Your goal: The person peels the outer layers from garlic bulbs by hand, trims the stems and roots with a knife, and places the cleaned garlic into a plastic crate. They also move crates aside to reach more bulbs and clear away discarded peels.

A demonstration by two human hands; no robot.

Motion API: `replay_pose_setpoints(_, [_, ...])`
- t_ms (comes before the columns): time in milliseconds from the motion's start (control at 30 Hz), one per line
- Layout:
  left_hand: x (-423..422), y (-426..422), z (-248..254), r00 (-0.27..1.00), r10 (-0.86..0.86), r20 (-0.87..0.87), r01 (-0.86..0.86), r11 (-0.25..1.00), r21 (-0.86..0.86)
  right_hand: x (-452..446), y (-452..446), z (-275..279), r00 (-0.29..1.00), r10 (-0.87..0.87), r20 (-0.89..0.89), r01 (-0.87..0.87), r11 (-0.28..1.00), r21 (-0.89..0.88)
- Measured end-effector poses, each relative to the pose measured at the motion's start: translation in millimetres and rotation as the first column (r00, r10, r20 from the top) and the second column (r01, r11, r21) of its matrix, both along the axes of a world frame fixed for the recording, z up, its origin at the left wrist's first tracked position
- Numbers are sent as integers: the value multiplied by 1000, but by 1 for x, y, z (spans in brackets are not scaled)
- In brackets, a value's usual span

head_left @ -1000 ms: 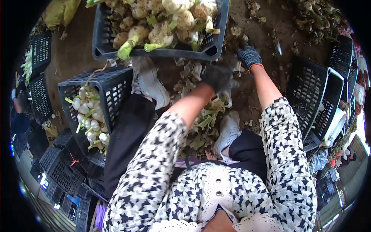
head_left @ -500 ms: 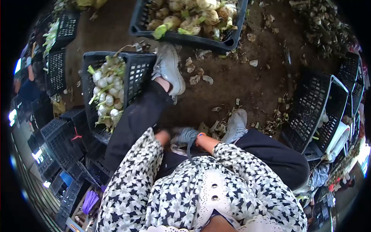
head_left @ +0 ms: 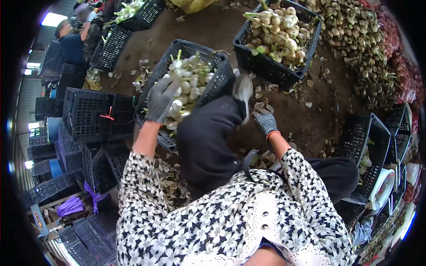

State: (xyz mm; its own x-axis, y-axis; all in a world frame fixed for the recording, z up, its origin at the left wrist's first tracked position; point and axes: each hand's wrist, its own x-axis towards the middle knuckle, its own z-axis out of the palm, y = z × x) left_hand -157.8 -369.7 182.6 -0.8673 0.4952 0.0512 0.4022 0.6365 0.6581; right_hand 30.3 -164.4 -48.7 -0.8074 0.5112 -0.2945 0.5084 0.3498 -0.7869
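Observation:
My left hand (head_left: 162, 99), in a grey knitted glove, reaches over the black crate (head_left: 224, 82) of cleaned white garlic (head_left: 194, 80). Its fingers are stretched out at the near left side of the bulbs, with no bulb clearly gripped. Low over the floor, right of my knee, my gloved right hand (head_left: 266, 123) has its fingers closed. Pale brown papery garlic skins (head_left: 263, 107) show at its fingertips. Beyond my shoe stands a second black crate (head_left: 278, 76), filled with browner, untrimmed garlic (head_left: 284, 33).
Bunched garlic (head_left: 355, 40) is heaped at the back right. Black crates stand stacked on the left (head_left: 91, 115) and tilted on the right (head_left: 366, 150). Loose peels litter the brown floor (head_left: 301, 119). Another person (head_left: 73, 44) sits at the far left.
My hands have parted from close together at my lap. The left has moved out over the white garlic, the right forward and right. The view has turned left.

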Motion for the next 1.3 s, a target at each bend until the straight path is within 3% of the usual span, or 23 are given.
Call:
replay_pose_setpoints(33, [-3, -22, -12, 1000, 3, -5, -3, 1000, 7, -10, -2, 11, 987, 56, -150, -42, 995, 94])
replay_pose_setpoints(67, [-5, -42, -29, 997, 38, -74, -36, 999, 19, -21, -7, 22, 987, 64, -147, -48, 993, 105])
replay_pose_setpoints(133, [-10, -51, -64, 986, 114, -124, -109, 993, 46, -54, -16, 50, 997, 63, -53, -75, 959, -274])
replay_pose_setpoints(200, [-16, -25, -60, 972, -49, -230, 14, 988, -151, -69, -28, 71, 994, 97, -50, -106, 966, -237])
replay_pose_setpoints(267, [-42, 0, -98, 970, -5, -242, -41, 982, -185, -77, -40, 89, 999, -11, 51, 38, 830, -556])
replay_pose_setpoints(333, [-75, 22, -124, 987, -56, -153, -15, 904, -428, -77, -44, 86, 999, -46, 21, 49, 770, -636])
replay_pose_setpoints(433, [-120, 42, -158, 978, -181, -102, 121, 895, -430, -74, -45, 93, 998, -32, 62, 65, 755, -653])
replay_pose_setpoints(533, [-135, 62, -157, 983, -151, 108, 182, 682, -708, -76, -41, 82, 984, -79, 159, 166, 735, -658])
replay_pose_setpoints(567, [-136, 60, -159, 982, -146, 122, 189, 681, -707, -75, -41, 83, 982, -99, 159, 181, 714, -677])
replay_pose_setpoints(667, [-134, 42, -154, 992, -122, 22, 113, 807, -580, -80, -40, 74, 987, -69, 148, 153, 710, -688])
replay_pose_setpoints(700, [-128, 26, -145, 1000, -3, -11, -2, 894, -449, -81, -40, 62, 974, -153, 166, 225, 588, -777])
replay_pose_setpoints(733, [-121, 8, -133, 992, 121, -31, -125, 944, -306, -88, -42, 76, 966, -129, 225, 256, 621, -741])
replay_pose_setpoints(767, [-114, -19, -123, 984, 171, -43, -172, 985, -9, -92, -45, 78, 966, -165, 200, 259, 619, -741])
replay_pose_setpoints(833, [-79, -84, -86, 967, 247, 67, -242, 796, 554, -99, -46, 73, 974, -188, 126, 215, 595, -774])
replay_pose_setpoints(867, [-67, -118, -71, 889, 456, 41, -419, 772, 478, -105, -48, 65, 974, -190, 124, 217, 612, -760])
replay_pose_setpoints(933, [-34, -195, -53, 643, 683, 347, -729, 406, 552, -116, -59, 53, 947, -304, 101, 269, 585, -765])
replay_pose_setpoints(967, [-16, -245, -69, 534, 844, 42, -798, 488, 355, -128, -68, 59, 955, -283, 84, 260, 670, -695])
replay_pose_setpoints(1000, [8, -288, -89, 422, 857, -296, -869, 476, 138, -132, -73, 42, 961, -261, 88, 245, 663, -707])
replay_pose_setpoints(1067, [60, -343, -124, 369, 929, 34, -928, 370, -44, -135, -78, -2, 987, -162, 18, 147, 837, -527])
replay_pose_setpoints(1100, [68, -310, -112, 318, 927, 200, -942, 333, -44, -138, -84, 13, 996, -60, -72, 15, 859, -511])
replay_pose_setpoints(1200, [89, -253, -138, 198, 739, 645, -950, 307, -60, -138, -91, 2, 995, -86, -51, 49, 866, -498])
replay_pose_setpoints(1267, [90, -236, -194, 340, 414, 844, -933, 263, 247, -143, -101, 46, 996, -86, -40, 50, 833, -552])
replay_pose_setpoints(1300, [79, -204, -187, 291, 405, 867, -956, 165, 244, -144, -104, 59, 990, -114, -80, 50, 826, -561])
